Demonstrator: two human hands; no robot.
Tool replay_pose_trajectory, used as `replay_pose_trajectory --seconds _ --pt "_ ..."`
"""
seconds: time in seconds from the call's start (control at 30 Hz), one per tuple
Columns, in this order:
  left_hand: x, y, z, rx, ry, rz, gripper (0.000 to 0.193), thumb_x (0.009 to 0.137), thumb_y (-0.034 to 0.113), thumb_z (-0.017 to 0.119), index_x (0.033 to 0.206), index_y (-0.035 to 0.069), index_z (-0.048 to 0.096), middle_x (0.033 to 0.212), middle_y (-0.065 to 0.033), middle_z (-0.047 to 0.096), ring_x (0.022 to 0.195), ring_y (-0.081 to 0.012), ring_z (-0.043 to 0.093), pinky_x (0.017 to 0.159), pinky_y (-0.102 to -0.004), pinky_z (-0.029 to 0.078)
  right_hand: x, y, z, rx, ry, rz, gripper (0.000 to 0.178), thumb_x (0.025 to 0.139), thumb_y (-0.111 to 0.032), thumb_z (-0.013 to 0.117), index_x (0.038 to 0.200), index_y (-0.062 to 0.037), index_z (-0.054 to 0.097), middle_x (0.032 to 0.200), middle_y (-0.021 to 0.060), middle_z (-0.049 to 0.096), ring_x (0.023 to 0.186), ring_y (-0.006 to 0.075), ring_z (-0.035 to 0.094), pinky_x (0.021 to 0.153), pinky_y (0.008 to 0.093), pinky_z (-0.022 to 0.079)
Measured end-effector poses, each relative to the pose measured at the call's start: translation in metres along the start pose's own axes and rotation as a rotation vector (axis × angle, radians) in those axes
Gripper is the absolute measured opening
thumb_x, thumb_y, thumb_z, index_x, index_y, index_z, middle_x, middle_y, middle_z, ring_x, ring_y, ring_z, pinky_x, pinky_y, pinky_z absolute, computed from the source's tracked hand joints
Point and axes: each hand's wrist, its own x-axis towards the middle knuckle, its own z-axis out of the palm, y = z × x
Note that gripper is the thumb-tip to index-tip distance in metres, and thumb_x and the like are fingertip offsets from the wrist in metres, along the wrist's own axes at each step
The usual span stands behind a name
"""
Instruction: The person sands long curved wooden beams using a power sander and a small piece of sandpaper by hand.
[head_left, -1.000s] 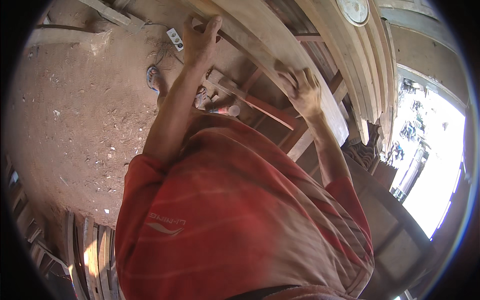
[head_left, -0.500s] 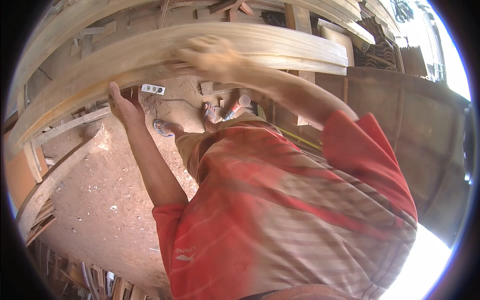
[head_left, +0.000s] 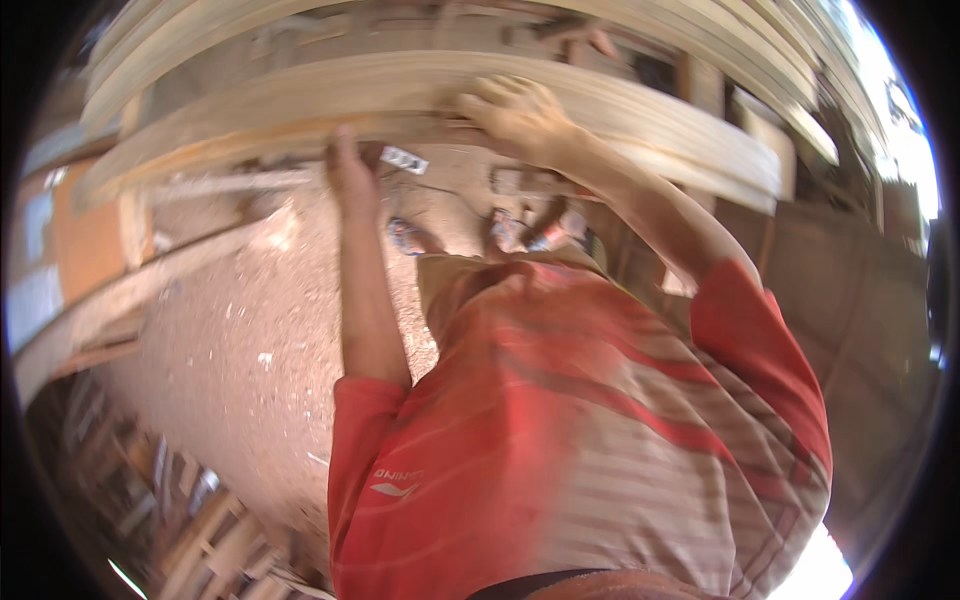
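A long, pale wooden beam (head_left: 300,95) lies across in front of me, bowed by the lens. On its upper face, right of the middle, rests my right hand (head_left: 520,115), its fingers spread and slightly bent against the wood. Whether anything thin lies beneath those fingers is hidden. My left hand (head_left: 352,175) holds the beam's near lower edge, thumb up against the side; its other fingers are mostly out of sight and blurred.
A white power strip (head_left: 404,160) with a dark cord lies on the dusty ground beyond my left hand. More long planks (head_left: 690,45) run along the far side. Wood scraps (head_left: 215,545) are piled at the lower left. A brown panel (head_left: 840,290) stands at the right.
The whole view has shifted, so the beam and both hands appear farther right. My right hand, smeared by motion before, now shows more sharply on the wood. My left hand remains at the near edge.
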Motion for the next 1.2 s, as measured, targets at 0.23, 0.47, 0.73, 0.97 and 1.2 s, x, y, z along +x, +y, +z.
replay_pose_trajectory --seconds 0.23,0.47,0.73,0.97,1.2 --pt "-0.021 0.031 0.008 0.065 0.06 -0.084 0.052 0.108 0.042 0.063 0.14 0.004 0.048 0.126 -0.0159 0.062 0.105 -0.0272 0.071 0.085 -0.0406 0.066 -0.053 0.018 -0.05 0.004 -0.052 0.033 0.03 0.087 -0.03 0.083 0.107 -0.0109 0.074 0.086 0.0084 0.062 0.08 0.0312 0.065 0.072 0.0445 0.055" --pt "-0.03 -0.001 -0.018 -0.103 -0.115 -0.15 0.077 0.108 0.064 0.047 0.147 -0.002 0.043 0.123 -0.0207 0.067 0.105 -0.0302 0.073 0.09 -0.0408 0.062 0.074 -0.051 0.022 0.046 -0.006 -0.021 0.026 0.09 -0.035 0.081 0.103 -0.0145 0.072 0.089 0.0084 0.066 0.084 0.031 0.069 0.072 0.0429 0.057" --pt "0.029 0.006 -0.12 -0.283 -0.016 -0.236 0.073 0.112 0.063 0.038 0.148 0.0 0.048 0.116 -0.02 0.074 0.099 -0.0256 0.075 0.087 -0.0368 0.062 0.318 -0.19 0.164 0.135 0.033 -0.074 0.026 0.097 -0.039 0.073 0.107 -0.0149 0.071 0.104 0.0093 0.072 0.1 0.0326 0.072 0.084 0.0478 0.057" --pt "0.124 0.124 -0.172 -0.214 0.202 0.077 0.075 0.111 0.061 0.041 0.149 -0.004 0.047 0.122 -0.0195 0.07 0.106 -0.0257 0.072 0.088 -0.0381 0.063 0.35 -0.209 0.147 0.099 -0.157 -0.068 0.024 0.099 -0.032 0.071 0.106 -0.0099 0.069 0.102 0.0155 0.072 0.095 0.0377 0.071 0.083 0.05 0.057" --pt "0.16 0.128 -0.172 0.09 0.249 0.143 0.076 0.102 0.067 0.059 0.15 0.008 0.05 0.137 -0.0148 0.063 0.116 -0.0271 0.068 0.088 -0.0429 0.063 0.145 -0.081 0.037 -0.047 -0.169 -0.297 0.032 0.085 -0.026 0.09 0.104 -0.0054 0.075 0.08 0.0086 0.067 0.064 0.0294 0.064 0.06 0.0414 0.054"
